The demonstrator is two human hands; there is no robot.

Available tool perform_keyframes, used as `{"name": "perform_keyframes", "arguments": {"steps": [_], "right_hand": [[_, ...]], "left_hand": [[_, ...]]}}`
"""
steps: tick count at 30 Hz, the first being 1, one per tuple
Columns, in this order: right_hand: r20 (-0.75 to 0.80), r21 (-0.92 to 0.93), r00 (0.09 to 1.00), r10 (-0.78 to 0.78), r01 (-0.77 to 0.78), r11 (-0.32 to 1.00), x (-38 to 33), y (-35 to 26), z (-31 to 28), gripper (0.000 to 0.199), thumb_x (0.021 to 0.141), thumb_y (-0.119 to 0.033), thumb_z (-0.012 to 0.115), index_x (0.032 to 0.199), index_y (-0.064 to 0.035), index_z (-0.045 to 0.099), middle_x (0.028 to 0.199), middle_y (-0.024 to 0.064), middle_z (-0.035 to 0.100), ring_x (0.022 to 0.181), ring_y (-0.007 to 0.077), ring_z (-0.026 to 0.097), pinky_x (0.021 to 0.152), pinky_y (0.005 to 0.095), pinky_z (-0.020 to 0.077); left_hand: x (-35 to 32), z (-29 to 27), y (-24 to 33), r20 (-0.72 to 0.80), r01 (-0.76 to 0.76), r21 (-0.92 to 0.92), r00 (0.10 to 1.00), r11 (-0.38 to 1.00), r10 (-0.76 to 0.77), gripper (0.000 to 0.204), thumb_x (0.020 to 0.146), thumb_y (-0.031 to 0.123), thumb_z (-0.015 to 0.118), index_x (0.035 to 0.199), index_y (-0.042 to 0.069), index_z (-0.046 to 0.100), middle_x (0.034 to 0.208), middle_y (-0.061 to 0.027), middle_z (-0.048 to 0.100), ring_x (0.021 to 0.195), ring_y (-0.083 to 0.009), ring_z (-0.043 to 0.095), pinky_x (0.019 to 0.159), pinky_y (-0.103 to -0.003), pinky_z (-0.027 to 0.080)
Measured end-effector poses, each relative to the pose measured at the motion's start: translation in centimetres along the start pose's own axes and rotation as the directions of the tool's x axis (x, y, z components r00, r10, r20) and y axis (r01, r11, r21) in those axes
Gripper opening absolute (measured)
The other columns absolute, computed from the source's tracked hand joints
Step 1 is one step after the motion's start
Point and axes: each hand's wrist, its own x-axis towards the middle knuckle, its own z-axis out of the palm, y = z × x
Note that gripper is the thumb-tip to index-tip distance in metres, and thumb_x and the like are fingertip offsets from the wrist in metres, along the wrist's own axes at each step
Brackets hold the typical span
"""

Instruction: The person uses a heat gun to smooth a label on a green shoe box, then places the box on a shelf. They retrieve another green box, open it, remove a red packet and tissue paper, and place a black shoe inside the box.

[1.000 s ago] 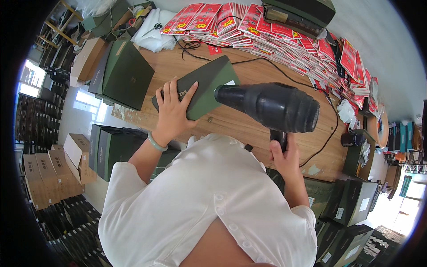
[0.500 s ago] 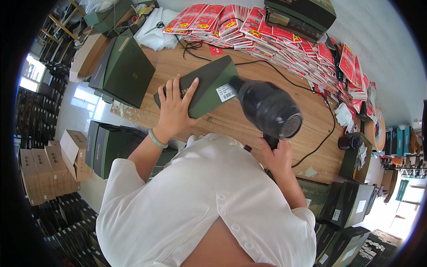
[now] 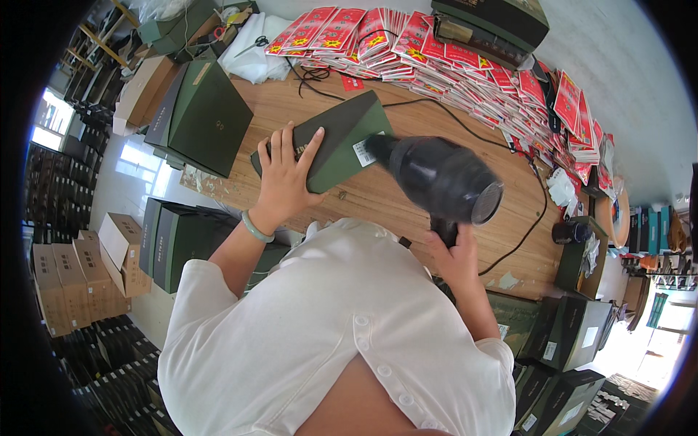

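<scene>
Bench [image 3: 378, 203]: bare wooden top, running from the far left to the near right edge; pale floor to the left of it, stacked cartons [image 3: 65, 276] and dark boxes along the left and the near right.

Red packets [image 3: 465, 65]: long overlapping row along the far edge, bending round to the right end.

Second dark green box [image 3: 207, 116]: at the left end of the bench, overhanging its corner, apart from the work.

Hair dryer [image 3: 443, 178]: black, held above the bench middle, near edge side. Long axis of the barrel runs left-far to right-near; narrow nozzle end points left at the box, wide rear grille faces right and toward the camera. Nozzle tip just over the white label [image 3: 363, 152] at the box's right end; touching or not, cannot tell.

Dark green box [image 3: 331, 142]: flat on the bench middle, long axis tilted, left end nearer, right end farther.

Right hand [image 3: 454, 258]: clenched round the dryer handle, directly below the barrel.

Left hand [image 3: 287, 174]: fingers spread, flat on the box's left half, pressing, not grasping.

Black cord [image 3: 523, 225]: loops across the right part of the bench
</scene>
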Motion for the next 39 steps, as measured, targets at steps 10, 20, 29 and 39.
{"name": "perform_keyframes", "arguments": {"steps": [10,20,29,39], "right_hand": [[0.030,-0.228,0.999,-0.014,0.021,0.973,-1.5,0.4,-0.7,0.049,0.084,-0.021,0.075,0.121,0.0022,0.054,0.104,0.0120,0.066,0.086,0.0237,0.060,0.078,0.0348,0.0483],[0.048,-0.114,0.999,0.010,-0.005,0.994,-2.1,-0.7,-1.3,0.051,0.082,-0.021,0.077,0.124,-0.0004,0.055,0.099,0.0167,0.067,0.086,0.0275,0.064,0.080,0.0342,0.0498],[-0.035,-0.176,0.999,-0.039,0.032,0.984,-1.8,-0.3,-0.9,0.050,0.079,-0.018,0.081,0.119,-0.0005,0.055,0.093,0.0149,0.070,0.081,0.0263,0.068,0.075,0.0341,0.0524],[0.027,-0.023,0.991,0.132,-0.131,0.991,-0.9,-0.5,-1.3,0.060,0.084,-0.012,0.074,0.136,0.0012,0.046,0.112,0.0134,0.062,0.095,0.0171,0.058,0.085,0.0309,0.0477]], "left_hand": [[0.4,-0.3,-0.4,0.012,0.000,-0.002,1.000,1.000,0.000,0.114,0.050,0.041,0.083,0.151,0.020,0.034,0.140,-0.0290,0.036,0.125,-0.0417,0.036,0.103,-0.056,0.024],[0.5,-0.3,-0.4,-0.008,-0.007,0.001,1.000,1.000,0.007,0.114,0.049,0.042,0.083,0.150,0.020,0.035,0.140,-0.0290,0.036,0.124,-0.0416,0.036,0.103,-0.055,0.025],[0.5,-0.2,-0.4,-0.007,-0.001,-0.008,1.000,1.000,0.001,0.116,0.049,0.041,0.084,0.151,0.021,0.034,0.141,-0.0288,0.036,0.124,-0.0415,0.036,0.103,-0.056,0.025],[0.4,-0.2,-0.5,0.004,-0.004,0.008,1.000,1.000,0.004,0.116,0.049,0.042,0.084,0.151,0.021,0.034,0.140,-0.0287,0.036,0.125,-0.0415,0.036,0.103,-0.056,0.025]]}}
